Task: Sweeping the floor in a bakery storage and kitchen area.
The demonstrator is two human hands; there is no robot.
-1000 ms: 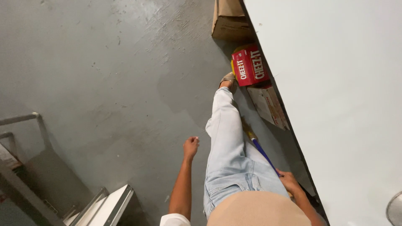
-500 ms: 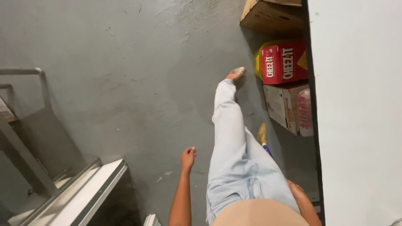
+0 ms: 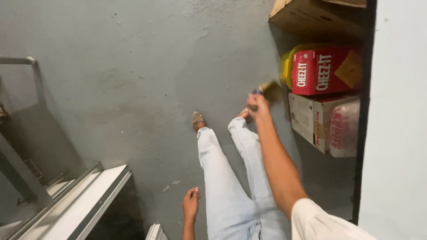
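My right hand is stretched forward, shut on a brush with a dark handle and blurred yellowish bristles, held just left of a red cardboard box. My left hand hangs by my thigh, fingers loosely curled, holding nothing. My legs in light jeans and tan shoes stand on the grey concrete floor.
Under a white counter sit a brown carton, a yellow container behind the red box, and a carton wrapped in plastic. A metal frame and a white ledge stand at lower left.
My right arm swung forward from behind my hip, bringing the brush up toward the boxes. My feet stepped closer together and the view shifted toward the boxes.
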